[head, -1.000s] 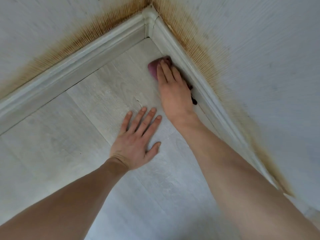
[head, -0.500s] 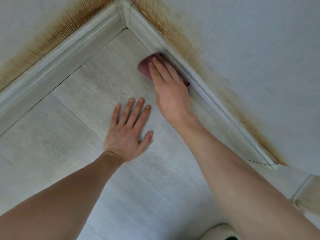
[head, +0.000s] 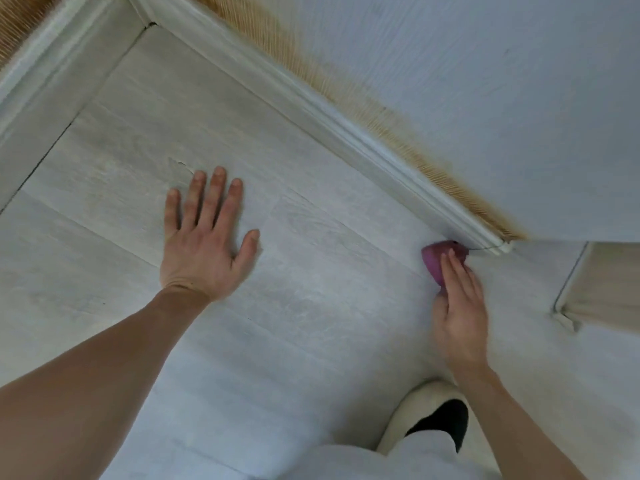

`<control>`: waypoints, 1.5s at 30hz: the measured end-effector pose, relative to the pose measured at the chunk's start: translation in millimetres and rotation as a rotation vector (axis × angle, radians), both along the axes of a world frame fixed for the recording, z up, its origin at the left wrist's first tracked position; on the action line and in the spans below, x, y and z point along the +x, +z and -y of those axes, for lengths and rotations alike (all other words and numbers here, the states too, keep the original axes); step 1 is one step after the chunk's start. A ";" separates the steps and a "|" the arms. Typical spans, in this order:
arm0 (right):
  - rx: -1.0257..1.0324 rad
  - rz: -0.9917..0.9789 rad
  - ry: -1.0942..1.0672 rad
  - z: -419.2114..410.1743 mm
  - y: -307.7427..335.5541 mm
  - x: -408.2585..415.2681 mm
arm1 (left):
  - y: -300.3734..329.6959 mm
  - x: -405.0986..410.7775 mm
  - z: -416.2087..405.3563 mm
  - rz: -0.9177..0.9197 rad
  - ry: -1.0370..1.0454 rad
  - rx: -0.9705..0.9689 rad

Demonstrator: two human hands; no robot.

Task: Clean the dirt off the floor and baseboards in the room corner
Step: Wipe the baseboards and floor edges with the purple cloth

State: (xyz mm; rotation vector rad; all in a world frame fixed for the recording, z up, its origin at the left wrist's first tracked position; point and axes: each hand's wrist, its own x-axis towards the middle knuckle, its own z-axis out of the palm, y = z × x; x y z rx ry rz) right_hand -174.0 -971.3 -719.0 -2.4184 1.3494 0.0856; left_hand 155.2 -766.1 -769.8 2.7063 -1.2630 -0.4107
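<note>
My small purple-pink cleaning pad (head: 437, 263) sits right of centre, on the pale wood-look floor (head: 311, 306) against the end of the white moulded baseboard (head: 381, 147). It looks soft and light, so flat pressure on top should work. My right hand (head: 459, 306) presses it with straight fingers, no clench; my left hand (head: 204, 244) is splayed flat, mid-frame.

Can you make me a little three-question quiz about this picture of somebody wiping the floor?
1. True or false: the left hand lies flat on the pale wood-look floor.
2. Which hand presses the small purple cleaning sponge?
3. The sponge sits: A) in the room corner, B) at the near end of the white moulded baseboard.

Key: 1 true; 2 the right hand; 3 B.
</note>
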 end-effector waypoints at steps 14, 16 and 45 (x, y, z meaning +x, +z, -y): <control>-0.155 0.227 -0.011 -19.2 -20.2 164.3 | 1.6 -4.8 1.1 0.021 0.012 -0.059; -0.185 0.262 -0.068 -11.6 -12.9 124.2 | 2.0 -4.9 0.7 0.031 0.011 -0.069; -0.244 0.212 -0.382 -24.0 -28.1 176.4 | -1.6 -0.6 1.1 0.055 0.003 -0.028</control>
